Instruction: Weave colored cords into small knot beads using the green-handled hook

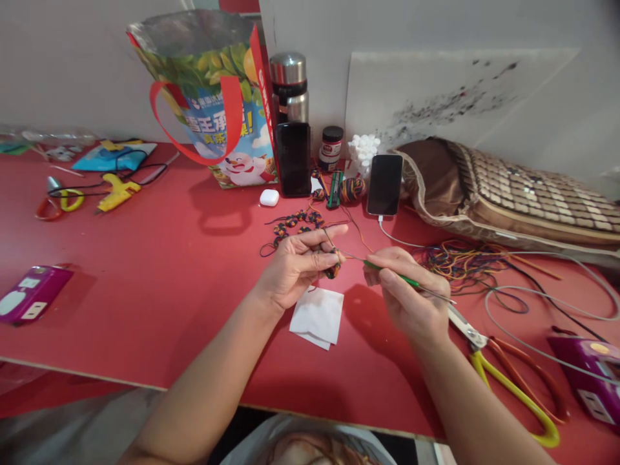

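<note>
My left hand (298,265) is closed, pinching a small multicoloured crocheted piece (333,269) between thumb and fingers above the red table (159,278). My right hand (409,290) is closed on a green-handled crochet hook (387,272), whose thin metal tip points left into the piece. Multicoloured yarn runs from the piece back to a chain of small crocheted beads (295,223) lying behind my left hand. A white paper square (317,316) lies on the table just below my hands.
Scissors with yellow and red handles (513,374) lie right of my right arm. Tangled coloured yarn (460,258) and white cables lie at right beside a purple power strip (591,378). Two phones (385,184), a flask, a printed bag (217,97), a glue gun (116,192) stand behind.
</note>
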Demonstrator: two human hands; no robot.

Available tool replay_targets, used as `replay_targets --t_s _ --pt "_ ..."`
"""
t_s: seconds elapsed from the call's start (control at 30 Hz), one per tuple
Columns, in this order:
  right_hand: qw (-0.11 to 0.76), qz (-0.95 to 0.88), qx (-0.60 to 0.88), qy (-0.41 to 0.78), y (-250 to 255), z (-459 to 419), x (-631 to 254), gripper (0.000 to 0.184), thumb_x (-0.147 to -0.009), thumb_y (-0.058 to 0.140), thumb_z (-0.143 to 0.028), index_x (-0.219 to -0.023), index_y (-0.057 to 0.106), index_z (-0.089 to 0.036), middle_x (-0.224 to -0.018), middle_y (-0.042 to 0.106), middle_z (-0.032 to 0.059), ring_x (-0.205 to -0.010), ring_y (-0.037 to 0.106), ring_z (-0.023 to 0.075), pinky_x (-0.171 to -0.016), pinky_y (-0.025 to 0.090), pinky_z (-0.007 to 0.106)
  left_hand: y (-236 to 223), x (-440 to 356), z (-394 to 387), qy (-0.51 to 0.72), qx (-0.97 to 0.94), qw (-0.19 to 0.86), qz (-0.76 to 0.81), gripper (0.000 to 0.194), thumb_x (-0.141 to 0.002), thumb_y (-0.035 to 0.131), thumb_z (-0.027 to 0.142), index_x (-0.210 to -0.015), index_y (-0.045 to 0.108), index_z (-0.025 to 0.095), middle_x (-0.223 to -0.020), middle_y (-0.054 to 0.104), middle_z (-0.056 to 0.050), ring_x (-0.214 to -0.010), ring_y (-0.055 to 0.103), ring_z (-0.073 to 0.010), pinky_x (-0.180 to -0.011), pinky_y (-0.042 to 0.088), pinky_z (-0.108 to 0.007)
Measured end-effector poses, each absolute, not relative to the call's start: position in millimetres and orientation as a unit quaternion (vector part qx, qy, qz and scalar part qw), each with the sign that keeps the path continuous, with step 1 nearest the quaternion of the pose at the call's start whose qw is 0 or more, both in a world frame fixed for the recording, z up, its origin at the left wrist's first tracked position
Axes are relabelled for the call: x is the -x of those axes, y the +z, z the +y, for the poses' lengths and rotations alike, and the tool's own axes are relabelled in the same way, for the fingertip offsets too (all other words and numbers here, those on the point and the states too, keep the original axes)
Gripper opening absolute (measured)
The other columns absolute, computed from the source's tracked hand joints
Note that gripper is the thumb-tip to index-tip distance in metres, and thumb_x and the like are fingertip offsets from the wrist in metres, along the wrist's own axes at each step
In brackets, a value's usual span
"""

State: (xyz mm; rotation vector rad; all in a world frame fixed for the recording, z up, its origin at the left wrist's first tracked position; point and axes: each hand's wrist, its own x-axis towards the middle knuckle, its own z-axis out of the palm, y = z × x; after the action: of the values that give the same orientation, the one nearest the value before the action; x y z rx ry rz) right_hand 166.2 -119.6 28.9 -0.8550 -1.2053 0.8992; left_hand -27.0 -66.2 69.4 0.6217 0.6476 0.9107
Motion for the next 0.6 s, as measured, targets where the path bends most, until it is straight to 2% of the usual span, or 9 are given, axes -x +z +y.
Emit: replay_targets --t_s 0.37,0.6 --pt "0.632 -0.554 0.416 0.346 24.0 -120.3 -170.7 0.017 -0.092 0.075 -0.027 -0.102 0.088 -0.03 -0.091 0.074 0.0071 -0.081 0.069 0.0222 -0.07 0.056 0.039 70.9 35.2 -62.6 0.383 -0.289 0.827 0.292 0.043 -0.066 0.088 0.009 -0.108 0.086 0.013 -0.075 0.069 -0.001 -0.063 0.065 -0.0079 -0.06 0.05 -0.018" --pt "0.622 -0.558 0.408 0.367 28.2 -121.8 -176.4 0.015 -0.09 0.077 -0.027 -0.098 0.089 -0.029 -0.091 0.075 0.0083 -0.079 0.07 0.0225 -0.067 0.056 0.038 71.7 38.5 -59.1 0.338 -0.288 0.857 0.263 0.043 -0.065 0.08 0.011 -0.108 0.085 0.008 -0.071 0.065 -0.002 -0.054 0.052 -0.0041 -0.047 0.037 -0.015"
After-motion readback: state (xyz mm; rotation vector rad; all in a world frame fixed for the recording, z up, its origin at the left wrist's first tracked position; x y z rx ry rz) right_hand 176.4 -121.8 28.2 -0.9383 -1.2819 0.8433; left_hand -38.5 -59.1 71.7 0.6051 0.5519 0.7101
